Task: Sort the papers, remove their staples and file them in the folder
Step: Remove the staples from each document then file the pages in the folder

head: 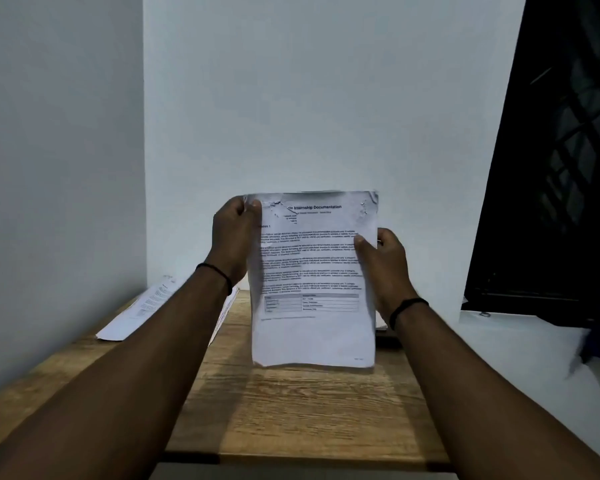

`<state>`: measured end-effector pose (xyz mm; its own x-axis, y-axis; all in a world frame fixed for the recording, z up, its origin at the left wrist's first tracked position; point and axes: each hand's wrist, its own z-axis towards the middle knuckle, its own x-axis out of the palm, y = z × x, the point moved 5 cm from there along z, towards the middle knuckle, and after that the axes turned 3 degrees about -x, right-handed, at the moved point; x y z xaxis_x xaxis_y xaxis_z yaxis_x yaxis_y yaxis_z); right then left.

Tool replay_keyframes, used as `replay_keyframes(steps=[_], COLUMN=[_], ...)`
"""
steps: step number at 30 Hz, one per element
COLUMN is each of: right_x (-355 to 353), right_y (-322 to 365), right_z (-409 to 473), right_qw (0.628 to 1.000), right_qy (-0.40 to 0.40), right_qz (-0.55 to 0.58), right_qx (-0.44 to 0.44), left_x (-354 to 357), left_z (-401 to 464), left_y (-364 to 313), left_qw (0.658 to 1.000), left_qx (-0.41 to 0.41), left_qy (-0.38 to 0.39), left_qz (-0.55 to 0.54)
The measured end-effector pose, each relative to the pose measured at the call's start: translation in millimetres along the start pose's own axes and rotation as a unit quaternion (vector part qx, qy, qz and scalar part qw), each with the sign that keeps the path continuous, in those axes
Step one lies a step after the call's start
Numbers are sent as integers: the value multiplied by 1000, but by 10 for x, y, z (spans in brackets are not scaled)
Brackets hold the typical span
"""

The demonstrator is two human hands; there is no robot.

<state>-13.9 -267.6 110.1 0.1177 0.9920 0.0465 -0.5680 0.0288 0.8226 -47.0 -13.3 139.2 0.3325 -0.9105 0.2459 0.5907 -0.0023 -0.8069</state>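
plenty of bare wooden table up front, but loose papers crowd the back left corner and walls box it in

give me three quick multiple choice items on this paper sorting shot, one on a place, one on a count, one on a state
1. Where is the other stack of papers?
A. far left of the wooden table
B. on the window sill
C. on the floor

2. How many hands hold the printed document?
A. none
B. one
C. two

3. How is that document held?
A. flat on the table
B. upright above the table
C. rolled up

Answers:
1 A, it lies by the left wall.
2 C, the left hand pinches its top corner and the right hand grips its right edge.
3 B, its page faces the camera.
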Motion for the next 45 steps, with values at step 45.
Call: replay_keyframes(steps=[45], right_x=[24], right_y=[62], right_z=[-246], right_qw=[997], right_qy=[-53], right_qz=[45], right_qx=[14], left_x=[67], left_z=[-88], left_y=[-81], left_qw=[998], left_qx=[49], left_qy=[-10], left_qz=[32])
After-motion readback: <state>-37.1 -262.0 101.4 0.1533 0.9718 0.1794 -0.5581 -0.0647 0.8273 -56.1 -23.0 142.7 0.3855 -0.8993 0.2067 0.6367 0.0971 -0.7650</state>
